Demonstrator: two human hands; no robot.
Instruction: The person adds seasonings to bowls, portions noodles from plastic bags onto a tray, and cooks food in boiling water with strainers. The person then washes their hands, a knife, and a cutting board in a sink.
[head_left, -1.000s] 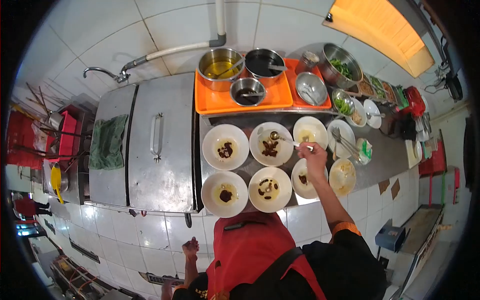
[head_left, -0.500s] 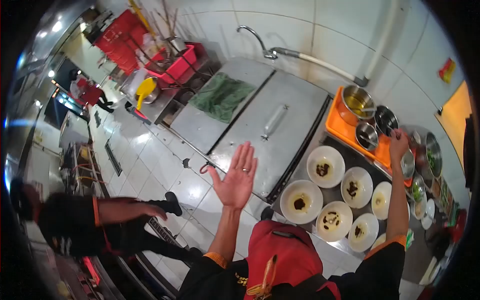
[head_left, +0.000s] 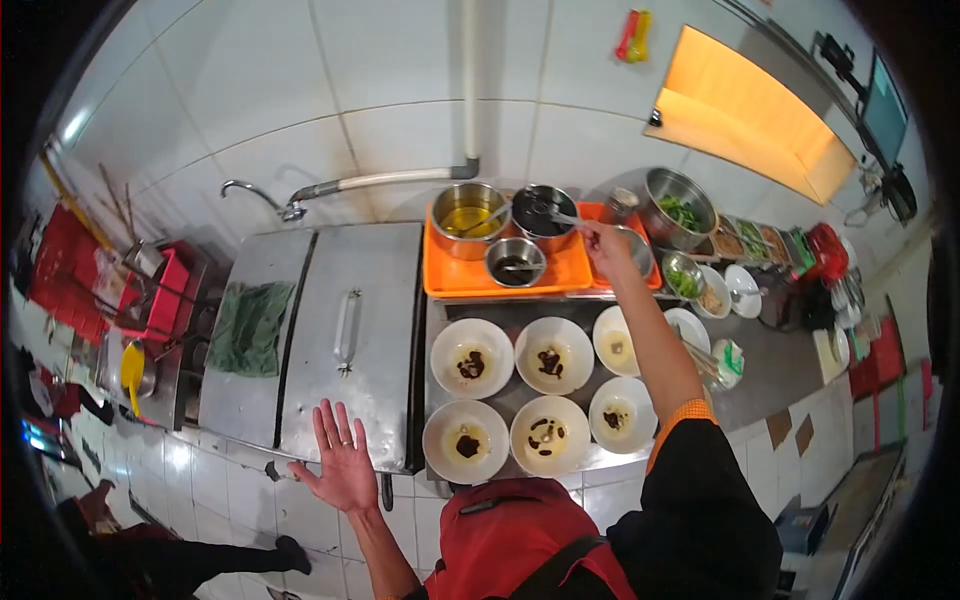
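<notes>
My right hand [head_left: 607, 248] is closed on the handle of a ladle [head_left: 566, 219], which dips into a steel pot of dark sauce [head_left: 545, 232]. That pot stands on an orange tray [head_left: 570, 272], beside a pot of yellow oil [head_left: 467, 217] and a smaller pot of dark liquid [head_left: 514, 264]. My left hand [head_left: 342, 462] is raised palm up, fingers spread, holding nothing, near the front edge of the steel lid [head_left: 380, 290]. Several white bowls stand below the tray; one bowl [head_left: 472, 358] has dark sauce in clear liquid, another bowl [head_left: 612, 340] shows no dark sauce.
A green cloth [head_left: 250, 330] lies on the left counter under a tap [head_left: 240, 187]. Right of the tray are a steel bowl of greens [head_left: 682, 210] and condiment containers [head_left: 745, 238]. Another person's leg [head_left: 220, 562] shows at lower left.
My view has turned to the right, bringing the serving opening and condiments into sight. My right hand stays at the dark sauce pot; my left hand remains open and raised.
</notes>
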